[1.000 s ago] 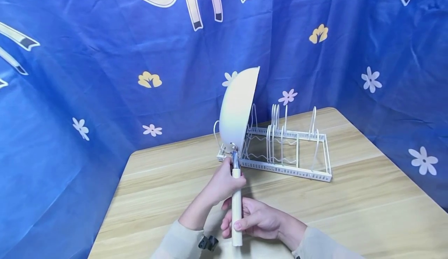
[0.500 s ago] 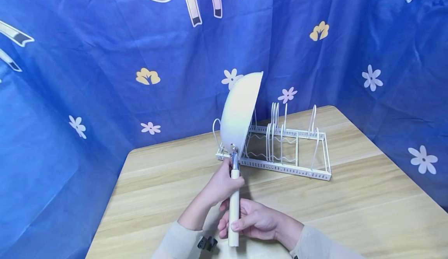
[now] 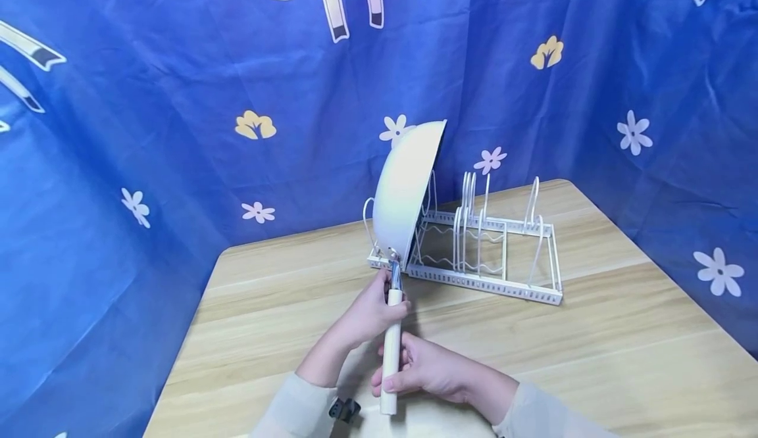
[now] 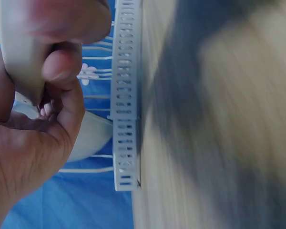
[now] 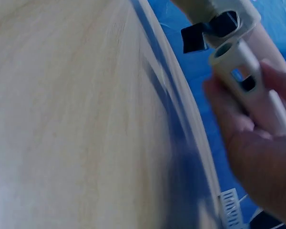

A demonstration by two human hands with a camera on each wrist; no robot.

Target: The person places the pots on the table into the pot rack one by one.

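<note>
A white wok (image 3: 407,188) stands on its side at the left end of a white wire pan rack (image 3: 485,283), its open face turned right. Its cream handle (image 3: 391,352) points toward me. My left hand (image 3: 370,310) grips the handle close to the metal joint, thumb laid across it. Lower down, my right hand (image 3: 429,372) pinches the handle near its end between thumb and fingers. The handle's hollow end (image 5: 238,67) shows in the right wrist view. In the left wrist view, the wok (image 4: 90,138) appears partly behind my left hand (image 4: 33,148).
Several wire dividers (image 3: 468,221) rise from the rack to the right of the wok. The rack rests on a wooden table (image 3: 592,359), with a blue patterned curtain (image 3: 331,96) behind it. A small black device (image 3: 345,410) sits at my left sleeve.
The wok has dropped slightly and its top has tipped a little to the right. The handle's end has swung left, with both hands still holding it.
</note>
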